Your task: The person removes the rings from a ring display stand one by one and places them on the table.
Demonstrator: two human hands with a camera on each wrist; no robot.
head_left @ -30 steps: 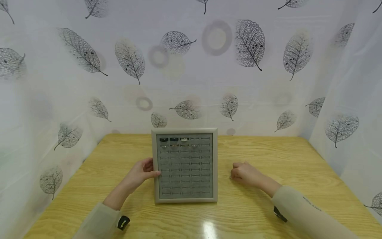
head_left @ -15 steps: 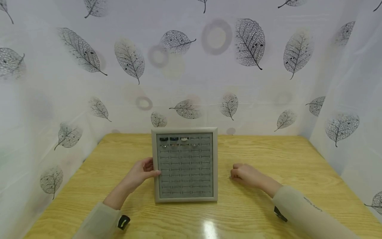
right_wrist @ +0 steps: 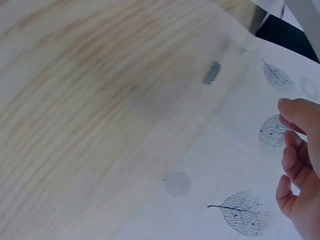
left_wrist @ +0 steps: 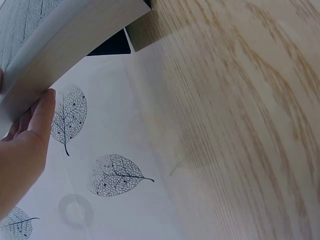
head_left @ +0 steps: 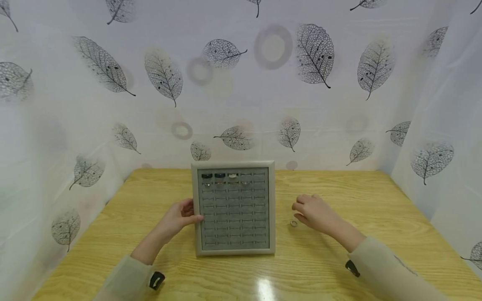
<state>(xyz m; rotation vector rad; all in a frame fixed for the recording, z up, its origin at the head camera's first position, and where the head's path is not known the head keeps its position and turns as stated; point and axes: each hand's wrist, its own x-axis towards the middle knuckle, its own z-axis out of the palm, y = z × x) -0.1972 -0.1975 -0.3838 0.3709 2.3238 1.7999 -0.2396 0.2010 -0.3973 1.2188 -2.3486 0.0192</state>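
With my left hand (head_left: 175, 219) I hold the left edge of a pale-framed ring display (head_left: 235, 213), which stands at the centre of the lower half of the head view. My thumb lies on the front of the frame; in the left wrist view, my fingertips (left_wrist: 49, 95) touch its side.

Near the top of the grey slotted panel sit two dark rings (head_left: 220, 175) and, just to their right, a pale ring (head_left: 232, 176). More thin rings (head_left: 207, 184) show in the row below, too small to make out well.

My right hand (head_left: 314, 214), right of centre, grips nothing; its fingers are loosely bent, with a narrow gap to the thumb. A loose ring (head_left: 293, 226) lies on the wooden table (head_left: 320, 267) just left of that hand, apart from my fingers and between them and the display. Behind everything hangs a white leaf-printed sheet (head_left: 241, 100).
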